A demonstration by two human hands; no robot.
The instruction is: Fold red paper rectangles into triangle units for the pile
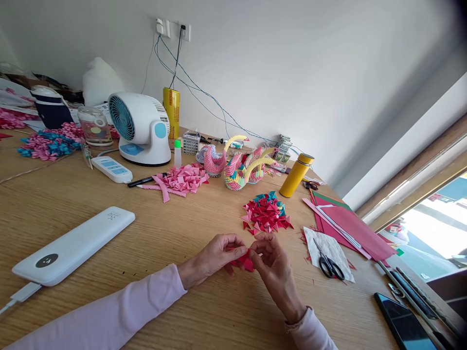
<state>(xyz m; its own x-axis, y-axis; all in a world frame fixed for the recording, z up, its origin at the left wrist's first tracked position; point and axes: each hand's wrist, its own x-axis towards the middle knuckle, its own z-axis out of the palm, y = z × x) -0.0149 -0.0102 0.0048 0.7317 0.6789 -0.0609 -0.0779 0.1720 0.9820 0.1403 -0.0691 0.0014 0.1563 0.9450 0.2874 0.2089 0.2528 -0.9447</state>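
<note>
My left hand (221,255) and my right hand (270,262) meet over the front middle of the table. Between their pinched fingertips is a red piece of paper (248,263), partly covered by the fingers. Its exact fold cannot be made out. Just beyond the hands lies a pile of folded paper triangles (267,213) in red, pink and teal. Farther left is a heap of pink paper strips (185,180). Several folded-paper swans (235,176) in pink, yellow and mixed colours stand behind it.
Black-handled scissors (330,266) rest on a white tissue (316,243) at right, near red paper sheets (359,223). A yellow bottle (297,176) stands behind. At left are a white power bank (78,245) and a fan (140,129). A phone (403,323) lies front right.
</note>
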